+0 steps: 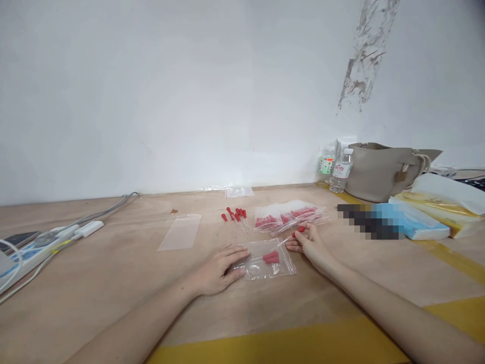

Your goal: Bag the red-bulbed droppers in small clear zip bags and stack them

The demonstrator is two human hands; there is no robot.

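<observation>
My left hand [220,268] lies flat on the left end of a clear zip bag [267,270] that has red-bulbed droppers [271,258] inside. My right hand [308,242] holds one red-bulbed glass dropper [295,233] by its bulb, its tip pointing toward the bag's open end. Several loose droppers [237,216] lie on the wooden table [113,283] just beyond. To their right sit filled bags of droppers [290,215]. An empty clear bag [181,231] rests to the left.
A power strip with cables [41,245] lies at the far left. Two water bottles [341,171], a beige handbag [382,171] and stacked packets [435,212] stand at the back right. Another clear bag [238,191] lies by the wall. Yellow tape [288,344] marks the table's near edge.
</observation>
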